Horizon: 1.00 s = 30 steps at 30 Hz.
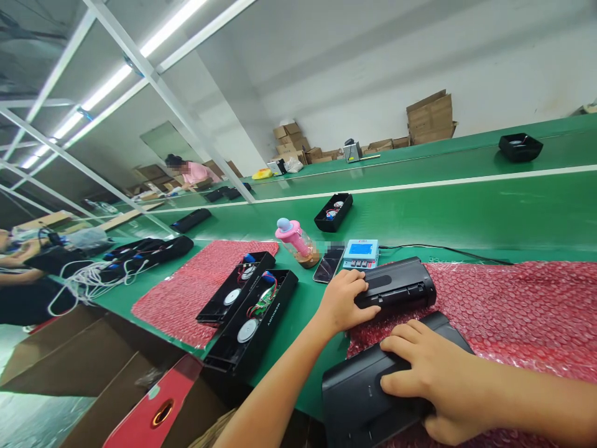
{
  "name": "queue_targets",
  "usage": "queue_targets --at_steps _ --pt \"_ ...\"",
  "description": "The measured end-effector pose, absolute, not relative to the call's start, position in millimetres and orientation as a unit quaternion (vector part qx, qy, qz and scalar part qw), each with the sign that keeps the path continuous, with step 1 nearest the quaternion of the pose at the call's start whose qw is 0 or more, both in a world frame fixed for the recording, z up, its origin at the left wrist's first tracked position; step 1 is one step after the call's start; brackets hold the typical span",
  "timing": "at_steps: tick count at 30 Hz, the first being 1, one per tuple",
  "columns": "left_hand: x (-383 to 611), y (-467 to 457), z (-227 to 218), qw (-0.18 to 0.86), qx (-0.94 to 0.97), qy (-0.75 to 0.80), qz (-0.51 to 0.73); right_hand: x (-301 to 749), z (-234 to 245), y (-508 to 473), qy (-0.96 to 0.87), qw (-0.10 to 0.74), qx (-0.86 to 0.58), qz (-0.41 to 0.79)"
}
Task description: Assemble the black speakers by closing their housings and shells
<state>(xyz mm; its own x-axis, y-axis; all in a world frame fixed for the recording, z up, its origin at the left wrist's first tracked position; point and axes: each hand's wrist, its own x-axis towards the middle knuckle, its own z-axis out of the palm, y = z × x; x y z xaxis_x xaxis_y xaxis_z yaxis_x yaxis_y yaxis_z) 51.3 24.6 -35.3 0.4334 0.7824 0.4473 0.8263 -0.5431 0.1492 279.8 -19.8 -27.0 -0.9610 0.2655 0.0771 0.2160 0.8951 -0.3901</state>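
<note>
My left hand (pixel 344 301) grips the left end of a black speaker housing (pixel 401 286) that lies on red bubble wrap (pixel 513 311). Closer to me, my right hand (pixel 431 376) presses flat on a second black housing (pixel 364 389) at the table's near edge, fingers curled over its top. To the left, two open black housings (pixel 249 308) with round speakers and coloured wires lie side by side, partly on another red bubble-wrap sheet (pixel 186 289).
A pink bottle (pixel 295 241), a phone (pixel 329 264) and a small blue meter (pixel 360 253) sit on the green bench. Black trays (pixel 333 211) (pixel 520 147) ride the green conveyor. Another person's arm (pixel 21 274) and cables are at the left. Cardboard boxes (pixel 430 117) line the wall.
</note>
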Motion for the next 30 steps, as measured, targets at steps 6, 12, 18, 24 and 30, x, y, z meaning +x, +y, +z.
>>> queue_targets --at_steps 6,12,18,24,30 --pt "51.5 23.7 -34.9 0.044 -0.845 -0.476 -0.239 279.4 -28.0 -20.5 -0.971 0.071 -0.123 0.191" --pt "51.7 23.3 -35.3 0.041 -0.844 -0.478 -0.241 279.0 -27.8 -20.4 -0.970 0.076 -0.122 0.197" --pt "52.0 23.5 -36.0 0.042 -0.843 -0.477 -0.244 279.8 -28.5 -21.0 -0.969 0.074 -0.123 0.203" --pt "52.1 23.7 -35.6 0.041 -0.843 -0.479 -0.242 280.0 -27.6 -20.9 -0.970 0.069 -0.120 0.198" --pt "52.3 23.2 -35.0 0.034 -0.842 -0.482 -0.238 280.3 -25.4 -20.8 -0.972 0.062 -0.121 0.192"
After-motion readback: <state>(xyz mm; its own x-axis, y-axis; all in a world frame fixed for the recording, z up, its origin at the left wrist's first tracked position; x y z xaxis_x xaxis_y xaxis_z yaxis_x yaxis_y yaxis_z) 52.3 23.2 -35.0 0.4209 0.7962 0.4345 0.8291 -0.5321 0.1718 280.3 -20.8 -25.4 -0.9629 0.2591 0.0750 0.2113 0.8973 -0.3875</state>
